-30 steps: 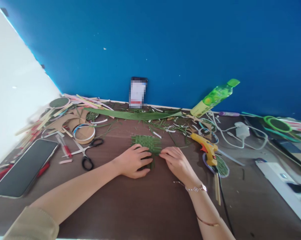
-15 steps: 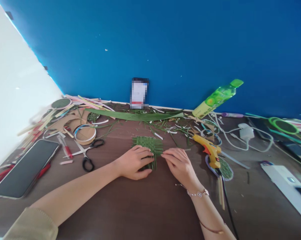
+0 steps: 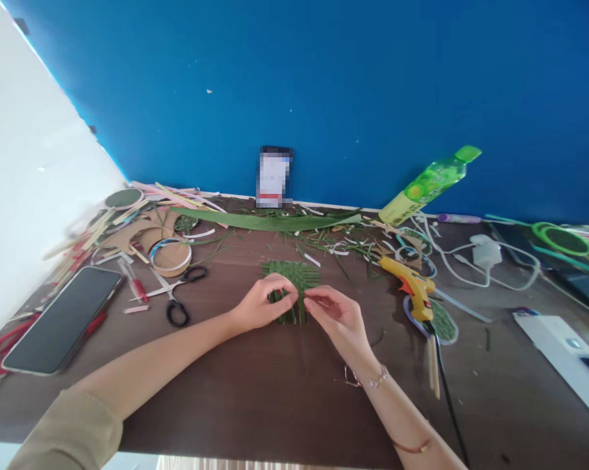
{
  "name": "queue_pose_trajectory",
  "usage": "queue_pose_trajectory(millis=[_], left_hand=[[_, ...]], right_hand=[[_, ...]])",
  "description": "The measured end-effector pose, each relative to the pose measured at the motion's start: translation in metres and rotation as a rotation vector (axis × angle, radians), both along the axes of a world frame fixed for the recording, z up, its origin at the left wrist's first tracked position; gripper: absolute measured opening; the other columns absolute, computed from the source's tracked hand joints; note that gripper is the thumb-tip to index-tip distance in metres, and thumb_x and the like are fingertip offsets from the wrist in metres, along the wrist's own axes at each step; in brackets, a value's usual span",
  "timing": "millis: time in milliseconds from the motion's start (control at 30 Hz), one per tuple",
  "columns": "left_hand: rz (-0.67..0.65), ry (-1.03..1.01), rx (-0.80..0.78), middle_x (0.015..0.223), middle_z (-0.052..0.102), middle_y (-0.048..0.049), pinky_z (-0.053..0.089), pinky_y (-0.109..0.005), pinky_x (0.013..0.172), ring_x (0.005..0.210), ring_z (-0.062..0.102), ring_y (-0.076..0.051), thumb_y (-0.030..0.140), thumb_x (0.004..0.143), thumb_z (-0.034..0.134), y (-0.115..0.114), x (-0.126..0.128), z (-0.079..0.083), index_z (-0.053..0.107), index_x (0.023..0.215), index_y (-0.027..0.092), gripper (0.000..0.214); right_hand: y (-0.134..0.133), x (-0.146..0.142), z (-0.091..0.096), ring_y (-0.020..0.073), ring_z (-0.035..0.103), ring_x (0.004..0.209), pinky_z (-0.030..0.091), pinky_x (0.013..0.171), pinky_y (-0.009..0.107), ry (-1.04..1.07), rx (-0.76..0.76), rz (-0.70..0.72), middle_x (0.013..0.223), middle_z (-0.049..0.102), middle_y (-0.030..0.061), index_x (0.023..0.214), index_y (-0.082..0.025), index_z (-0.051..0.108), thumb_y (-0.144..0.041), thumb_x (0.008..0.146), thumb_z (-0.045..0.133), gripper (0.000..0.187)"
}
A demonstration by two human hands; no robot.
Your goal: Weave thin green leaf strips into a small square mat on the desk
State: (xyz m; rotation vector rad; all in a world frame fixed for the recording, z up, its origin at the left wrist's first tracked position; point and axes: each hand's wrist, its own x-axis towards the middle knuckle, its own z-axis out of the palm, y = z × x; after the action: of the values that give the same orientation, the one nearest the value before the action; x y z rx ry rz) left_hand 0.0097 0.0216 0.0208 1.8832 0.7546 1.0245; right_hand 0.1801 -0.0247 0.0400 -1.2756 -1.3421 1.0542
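Note:
A small mat woven from green leaf strips (image 3: 294, 277) lies in the middle of the dark brown table (image 3: 255, 391). My left hand (image 3: 262, 303) is curled on the mat's left side, thumb and fingers pinched on its strips. From the right, my right hand (image 3: 334, 314) meets it, fingers bent and pinching at the mat's near right edge. The near part of the mat is hidden under both hands. A bracelet sits on my right wrist.
Black-handled scissors (image 3: 174, 297), a tape roll (image 3: 171, 256), a dark phone (image 3: 64, 320) and cardboard scraps lie left. A long green leaf (image 3: 265, 222) and leaf cuttings lie behind. A yellow glue gun (image 3: 411, 287), green bottle (image 3: 428, 185), white charger (image 3: 484, 251) sit right.
Both hands have gone from lying flat on the mat to pinching its strips, drawing closer together. The view shifted slightly.

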Motion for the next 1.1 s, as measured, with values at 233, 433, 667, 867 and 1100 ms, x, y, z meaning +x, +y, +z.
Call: queue_pose_trajectory(millis=[233,433,667,867,1100], left_hand=[[-0.074,0.114,0.030,0.071,0.061,-0.0012,0.043,-0.028,0.074,0.074,0.051,-0.014,0.028,0.086,0.048,-0.0006,-0.0013,0.0055,0.057,0.071,0.018,0.020],[-0.085,0.144,0.036,0.073,0.061,-0.0012,0.043,-0.028,0.077,0.076,0.051,-0.014,0.024,0.085,0.047,-0.0005,-0.0027,0.0058,0.056,0.071,0.018,0.017],[-0.087,0.173,0.088,0.071,0.060,-0.0016,0.043,-0.028,0.076,0.074,0.051,-0.014,0.025,0.087,0.046,0.0001,-0.0025,0.0069,0.055,0.070,0.018,0.021],[-0.097,0.198,0.092,0.072,0.061,-0.0020,0.044,-0.028,0.077,0.074,0.052,-0.014,0.024,0.087,0.045,0.0003,-0.0028,0.0064,0.056,0.069,0.018,0.022],[-0.129,0.162,0.047,0.071,0.063,-0.0018,0.044,-0.028,0.077,0.076,0.054,-0.014,0.025,0.086,0.048,0.0026,-0.0034,0.0048,0.056,0.066,0.018,0.023]], right_hand=[[0.0008,-0.0010,-0.0011,0.0129,0.061,0.061,0.054,0.058,0.026,-0.008,0.005,0.056,0.075,0.066,0.0034,0.076,-0.019,0.067,-0.036,0.073,0.070,0.017],[0.0015,-0.0017,-0.0033,0.0134,0.061,0.060,0.054,0.057,0.026,-0.024,-0.029,0.079,0.068,0.064,0.0017,0.075,-0.020,0.065,-0.036,0.073,0.069,0.017],[0.0004,-0.0032,-0.0043,0.0130,0.059,0.061,0.053,0.056,0.025,-0.092,0.014,0.062,0.070,0.063,0.0023,0.075,-0.019,0.064,-0.033,0.075,0.067,0.015],[-0.0002,-0.0032,-0.0039,0.0129,0.058,0.060,0.051,0.055,0.025,-0.126,0.046,0.062,0.069,0.062,0.0019,0.073,-0.019,0.063,-0.034,0.076,0.066,0.015],[-0.0010,-0.0034,-0.0052,0.0133,0.057,0.063,0.051,0.055,0.025,-0.149,0.095,0.075,0.073,0.062,0.0025,0.073,-0.020,0.063,-0.034,0.077,0.065,0.015]])
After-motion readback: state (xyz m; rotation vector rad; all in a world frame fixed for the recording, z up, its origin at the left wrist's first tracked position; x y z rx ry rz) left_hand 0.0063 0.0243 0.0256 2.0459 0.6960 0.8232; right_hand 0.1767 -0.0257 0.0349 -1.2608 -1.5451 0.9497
